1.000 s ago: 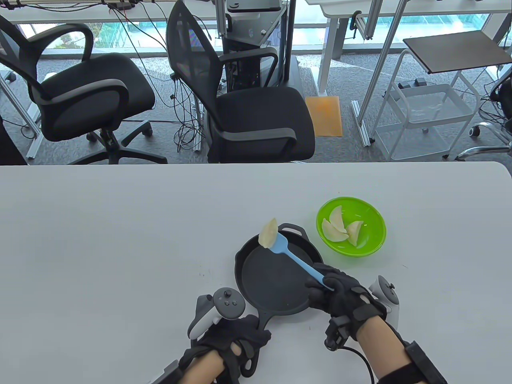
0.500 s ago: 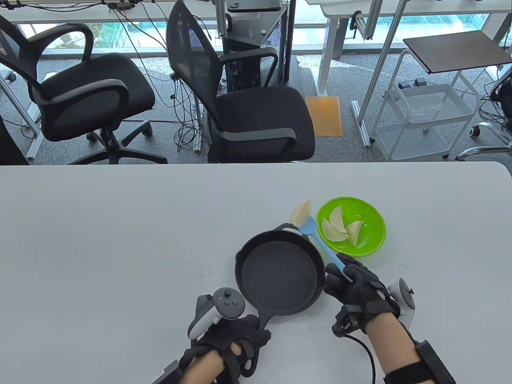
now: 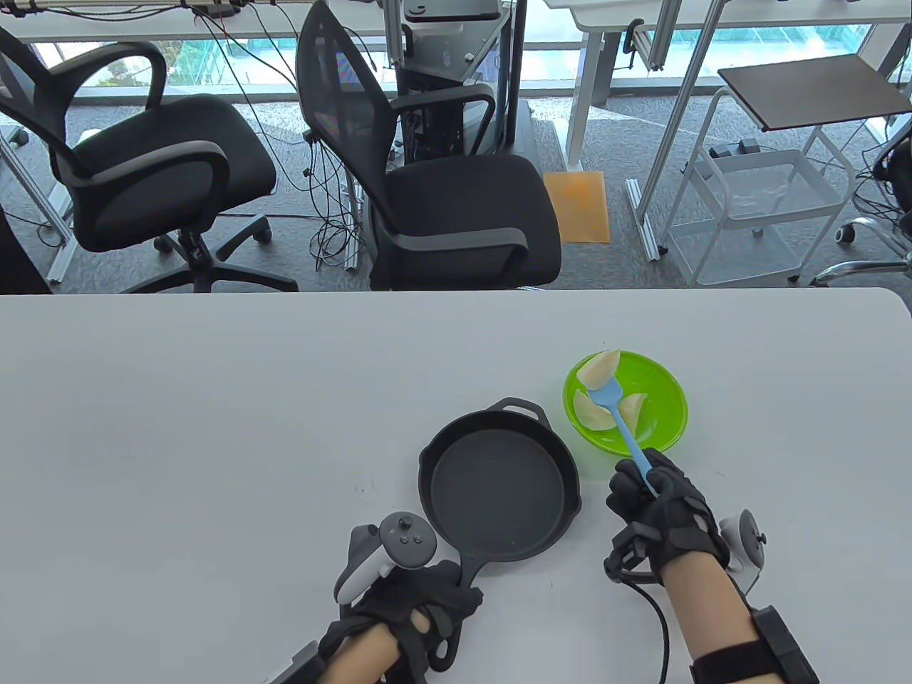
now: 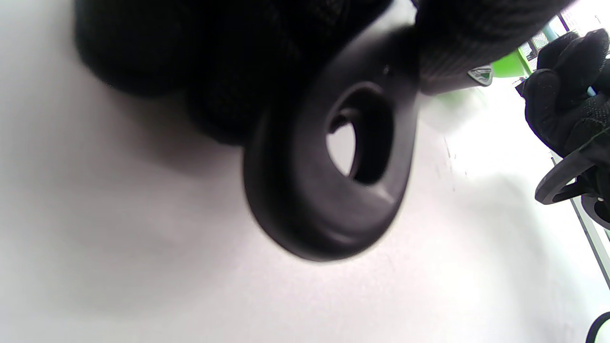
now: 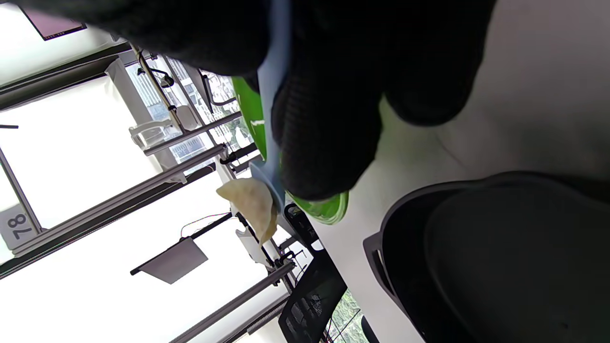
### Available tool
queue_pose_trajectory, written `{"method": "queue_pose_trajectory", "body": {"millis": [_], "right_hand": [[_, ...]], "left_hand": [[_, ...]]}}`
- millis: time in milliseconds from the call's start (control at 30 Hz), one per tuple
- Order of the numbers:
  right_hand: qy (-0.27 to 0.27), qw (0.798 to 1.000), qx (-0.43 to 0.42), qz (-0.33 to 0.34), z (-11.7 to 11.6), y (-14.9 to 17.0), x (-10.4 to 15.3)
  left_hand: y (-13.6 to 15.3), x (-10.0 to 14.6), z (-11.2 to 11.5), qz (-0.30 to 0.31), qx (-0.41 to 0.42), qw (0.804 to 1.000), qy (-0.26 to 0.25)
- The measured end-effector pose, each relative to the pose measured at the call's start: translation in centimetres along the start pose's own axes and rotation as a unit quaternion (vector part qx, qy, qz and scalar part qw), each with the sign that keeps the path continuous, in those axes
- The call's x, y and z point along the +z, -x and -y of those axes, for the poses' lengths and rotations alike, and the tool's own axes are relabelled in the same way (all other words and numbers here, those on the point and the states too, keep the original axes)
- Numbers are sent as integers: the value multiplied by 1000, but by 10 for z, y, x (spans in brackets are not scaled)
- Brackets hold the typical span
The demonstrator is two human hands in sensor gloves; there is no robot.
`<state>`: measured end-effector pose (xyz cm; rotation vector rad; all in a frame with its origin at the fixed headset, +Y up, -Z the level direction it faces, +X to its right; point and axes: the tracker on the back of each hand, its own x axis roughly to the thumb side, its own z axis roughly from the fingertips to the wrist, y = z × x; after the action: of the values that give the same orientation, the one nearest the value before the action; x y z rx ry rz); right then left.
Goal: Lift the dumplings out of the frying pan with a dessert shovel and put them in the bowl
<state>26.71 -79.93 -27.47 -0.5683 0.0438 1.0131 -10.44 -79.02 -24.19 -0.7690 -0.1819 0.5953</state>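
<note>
My right hand (image 3: 659,499) grips the handle of the blue dessert shovel (image 3: 625,427). A pale dumpling (image 3: 597,369) lies on its blade, held over the far left part of the green bowl (image 3: 666,420). Other dumplings (image 3: 591,415) lie inside the bowl, partly hidden by the shovel. The black frying pan (image 3: 499,484) sits left of the bowl with nothing in it. My left hand (image 3: 420,605) grips the pan's handle (image 4: 329,190) near the table's front edge. In the right wrist view the dumpling (image 5: 250,205) sits on the shovel blade (image 5: 267,178) beside the bowl rim (image 5: 329,212).
The white table (image 3: 214,427) stretches wide to the left and behind the pan. Two black office chairs (image 3: 456,199) stand just beyond its far edge. A white cart (image 3: 755,214) stands on the floor at the back right.
My right hand has carried the shovel and its dumpling rightward, from above the pan's far rim to over the bowl. The left hand and pan have stayed put.
</note>
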Motion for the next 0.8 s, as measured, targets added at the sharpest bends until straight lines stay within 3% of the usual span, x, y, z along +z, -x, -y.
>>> {"method": "queue_pose_trajectory", "body": {"millis": [433, 800], "right_hand": [[31, 1000, -6, -2, 13, -6, -8], [-18, 998, -53, -5, 8, -13, -10]], "left_hand": [[0, 0, 0, 0, 0, 1000, 0], [0, 0, 0, 0, 0, 1000, -1]]}}
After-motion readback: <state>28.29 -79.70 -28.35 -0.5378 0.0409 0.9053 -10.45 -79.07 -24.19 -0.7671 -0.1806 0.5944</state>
